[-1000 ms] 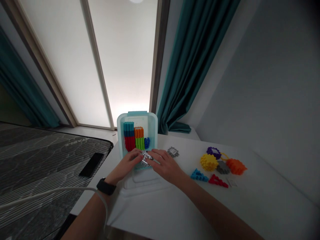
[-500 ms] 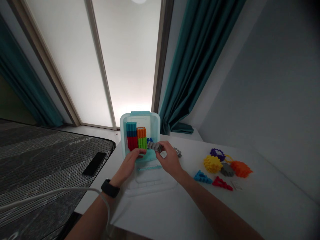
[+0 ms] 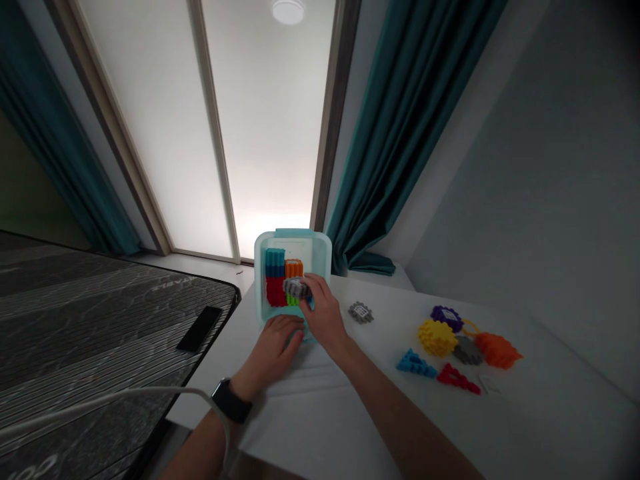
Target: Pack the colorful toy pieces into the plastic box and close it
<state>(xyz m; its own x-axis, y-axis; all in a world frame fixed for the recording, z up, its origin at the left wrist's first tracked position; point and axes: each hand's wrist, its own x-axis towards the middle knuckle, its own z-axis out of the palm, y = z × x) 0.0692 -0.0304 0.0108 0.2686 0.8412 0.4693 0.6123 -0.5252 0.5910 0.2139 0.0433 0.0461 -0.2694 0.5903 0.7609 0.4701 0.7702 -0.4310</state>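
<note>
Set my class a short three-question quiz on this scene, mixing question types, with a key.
1. Which hand holds the grey toothed piece over the translucent tray?
2. True or false: the black watch is on the right wrist.
3. Fill in the blank: on the white table, the red triangular piece lies to the right of the ____ triangular piece.

Key: 1. The right hand. 2. False. 3. Blue.
</note>
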